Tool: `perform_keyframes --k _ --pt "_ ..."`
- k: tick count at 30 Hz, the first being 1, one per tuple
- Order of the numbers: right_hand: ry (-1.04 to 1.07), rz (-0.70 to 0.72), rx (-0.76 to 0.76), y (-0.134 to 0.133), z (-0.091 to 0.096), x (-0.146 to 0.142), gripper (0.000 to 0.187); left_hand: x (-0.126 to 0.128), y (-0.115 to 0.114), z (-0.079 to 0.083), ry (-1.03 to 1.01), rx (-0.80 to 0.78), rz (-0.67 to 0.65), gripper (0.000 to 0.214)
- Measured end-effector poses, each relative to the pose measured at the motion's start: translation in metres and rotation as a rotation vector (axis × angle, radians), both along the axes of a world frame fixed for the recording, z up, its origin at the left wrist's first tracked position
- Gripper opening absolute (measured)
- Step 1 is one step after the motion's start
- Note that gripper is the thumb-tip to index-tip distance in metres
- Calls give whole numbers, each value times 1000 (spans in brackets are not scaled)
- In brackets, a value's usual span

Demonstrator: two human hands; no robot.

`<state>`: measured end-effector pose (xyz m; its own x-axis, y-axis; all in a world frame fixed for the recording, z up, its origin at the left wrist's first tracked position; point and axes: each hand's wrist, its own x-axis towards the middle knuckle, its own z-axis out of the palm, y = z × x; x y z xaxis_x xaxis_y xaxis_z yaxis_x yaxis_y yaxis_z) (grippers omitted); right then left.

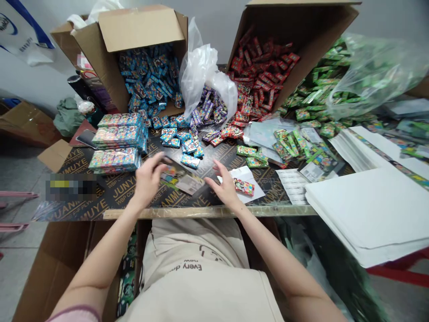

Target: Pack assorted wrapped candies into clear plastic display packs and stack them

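My left hand (pixel 149 176) is closed, thumb and fingers pinching the left end of a flat printed plastic pouch (pixel 182 180) with a pale label, slightly blurred. My right hand (pixel 225 185) is at the pouch's right side, thumb and fingers apart, holding nothing. Beside that hand, a red small box (pixel 244 187) lies on a white paper sheet (pixel 256 193). Just beyond the pouch are loose blue small boxes (pixel 190 161). Green small boxes (pixel 252 156) lie past my right hand. To the left stand stacked bundles of boxes (pixel 115 158) in clear wrap.
Behind are a carton of blue boxes (pixel 142 29), a plastic bag (pixel 201 67) with purple boxes, and a carton of red boxes (pixel 295 18). Green boxes (pixel 321 96) heap at right. White sheets (pixel 372 210) overhang the front table edge (pixel 201 212).
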<state>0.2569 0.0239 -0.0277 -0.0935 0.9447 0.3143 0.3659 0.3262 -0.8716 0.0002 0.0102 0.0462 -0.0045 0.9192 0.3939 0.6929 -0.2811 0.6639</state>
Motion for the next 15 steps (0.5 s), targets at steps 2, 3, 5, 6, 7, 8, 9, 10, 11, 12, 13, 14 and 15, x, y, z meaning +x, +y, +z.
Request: perform_keyframes --k 2,3,5,6,7,8,9,10,11,12,13,14,15 --pt "-134 51 27 24 -14 -6 61 -31 -3 -16 -151 -55 231 42" --pt "-195 78 37 36 -20 -10 60 -43 -6 -26 -154 -138 301 46" --pt "-318 108 35 59 -28 -21 62 -58 -13 -45 -65 -270 354 54" --pt "-377 106 24 68 -31 -27 62 -62 -17 -53 0 -274 350 58" --pt "-425 94 11 75 -32 -32 61 -63 -21 -59 53 -259 333 61" --pt "-451 84 -1 80 -33 -37 59 -62 -24 -63 78 -229 311 61" --pt "-444 79 -9 83 -32 -40 56 -59 -25 -65 65 -203 289 59" --pt "-401 81 -12 83 -30 -43 53 -54 -25 -66 11 -198 267 56" --pt "-324 90 -17 81 -26 -44 50 -49 -25 -64 -74 -213 247 53" --pt "-227 113 -33 77 -21 -44 47 -42 -23 -62 -171 -235 224 52" --pt "-127 149 -60 71 -15 -42 44 -35 -20 -58 -265 -258 198 55" --pt "-39 193 -93 64 -7 -40 42 -27 -17 -54 -355 -278 170 59" --pt "26 241 -124 56 1 -37 40 -19 -14 -50 -444 -299 136 65"
